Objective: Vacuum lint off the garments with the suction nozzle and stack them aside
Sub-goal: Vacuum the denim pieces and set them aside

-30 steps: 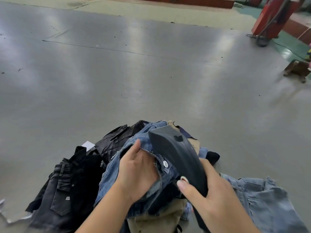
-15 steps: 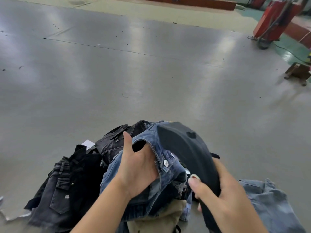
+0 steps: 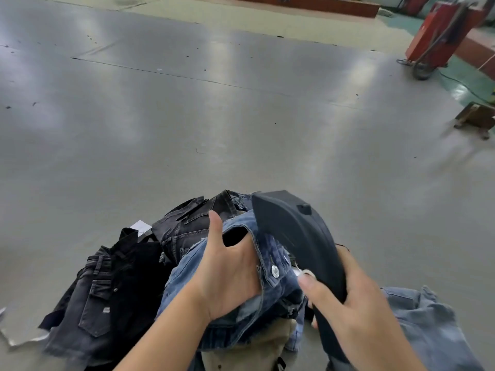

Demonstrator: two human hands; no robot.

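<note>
Seen from the head camera, a person's left hand [image 3: 227, 271] grips the waistband of a pair of blue jeans [image 3: 270, 261], fingers bunched into the denim beside its metal button, thumb raised over the open waist. The right hand [image 3: 356, 303] is wrapped around the black suction nozzle [image 3: 297, 236], whose broad mouth presses against the jeans just right of the button. Left of the blue jeans lies a heap of dark grey and black denim garments [image 3: 107, 287], spread on the grey work surface [image 3: 241, 116]. A lighter blue garment [image 3: 428, 325] lies right of the blue jeans, under the right wrist. A tan garment [image 3: 257, 344] shows beneath them. Far beyond the jeans, to the right, stands a red machine [image 3: 442, 36].
</note>
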